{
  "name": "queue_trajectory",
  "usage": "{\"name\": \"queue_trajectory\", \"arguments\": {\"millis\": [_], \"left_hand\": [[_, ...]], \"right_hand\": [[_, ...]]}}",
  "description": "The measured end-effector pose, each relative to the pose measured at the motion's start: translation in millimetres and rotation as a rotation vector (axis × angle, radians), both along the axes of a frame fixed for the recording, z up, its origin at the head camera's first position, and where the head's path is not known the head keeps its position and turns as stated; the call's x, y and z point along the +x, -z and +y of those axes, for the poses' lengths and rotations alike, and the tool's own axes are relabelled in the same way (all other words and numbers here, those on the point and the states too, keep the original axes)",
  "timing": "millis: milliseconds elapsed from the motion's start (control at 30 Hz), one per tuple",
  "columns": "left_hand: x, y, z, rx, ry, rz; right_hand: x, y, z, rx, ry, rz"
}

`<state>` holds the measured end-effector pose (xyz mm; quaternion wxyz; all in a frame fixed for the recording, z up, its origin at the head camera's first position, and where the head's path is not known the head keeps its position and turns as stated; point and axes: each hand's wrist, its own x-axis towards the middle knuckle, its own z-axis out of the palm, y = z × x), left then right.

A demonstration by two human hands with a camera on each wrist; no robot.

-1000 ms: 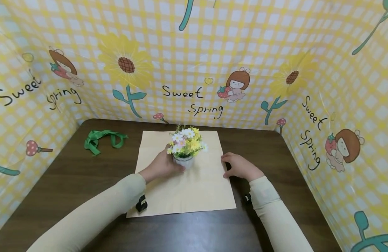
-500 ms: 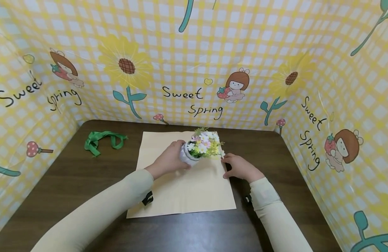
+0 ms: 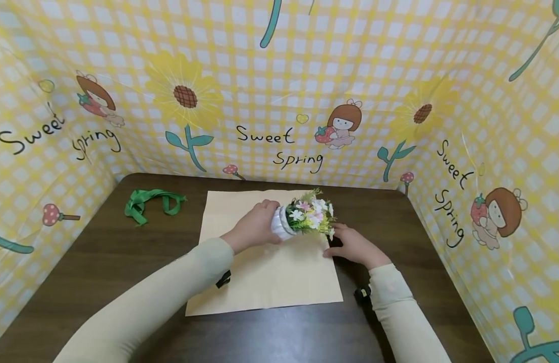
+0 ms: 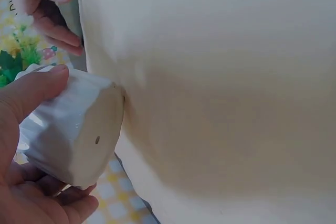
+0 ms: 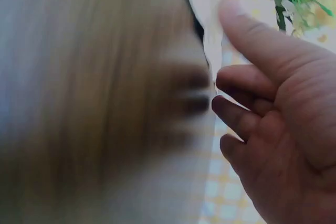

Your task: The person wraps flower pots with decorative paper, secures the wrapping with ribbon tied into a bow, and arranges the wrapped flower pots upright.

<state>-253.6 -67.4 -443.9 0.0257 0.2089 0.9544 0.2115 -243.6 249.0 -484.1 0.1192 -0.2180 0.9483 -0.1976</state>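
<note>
My left hand [image 3: 256, 226] grips a small white ribbed flowerpot [image 3: 283, 225], thumb on one side and fingers on the other. The pot is tipped onto its side, and its white, pink and yellow flowers [image 3: 312, 213] point right. In the left wrist view, the pot's base [image 4: 97, 137] with a small hole faces the camera. Under it lies a large sheet of beige paper [image 3: 270, 277]. At the sheet's right edge is my right hand [image 3: 357, 247], thumb and fingers apart and holding nothing; the flowers partly overlap its fingertips in the head view.
A loose green ribbon [image 3: 154, 202] lies at the back left of the dark wooden table [image 3: 102, 252]. Yellow checked cloth [image 3: 261, 85] with printed figures stands around the back and sides.
The left hand has carried the flowerpot to the right and tipped it from upright onto its side. My right hand has stayed by the paper's right edge, its fingers shifting slightly.
</note>
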Motion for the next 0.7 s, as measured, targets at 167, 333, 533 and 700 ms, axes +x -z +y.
{"name": "queue_trajectory", "arguments": {"millis": [167, 333, 533, 700], "left_hand": [[-0.2, -2.4, 8, -0.025, 0.031, 0.028], [0.4, -5.3, 15, -0.068, 0.054, 0.064], [0.1, -7.7, 23, -0.13, 0.081, 0.119], [0.2, -6.3, 30, -0.187, 0.133, 0.179]], "right_hand": [[0.1, -19.6, 18, 0.011, 0.088, 0.12], [-0.2, -49.2, 22, -0.081, 0.171, 0.213], [8.2, -77.1, -3, -0.205, 0.081, 0.371], [15.4, -91.1, -35, -0.208, -0.053, 0.383]]}}
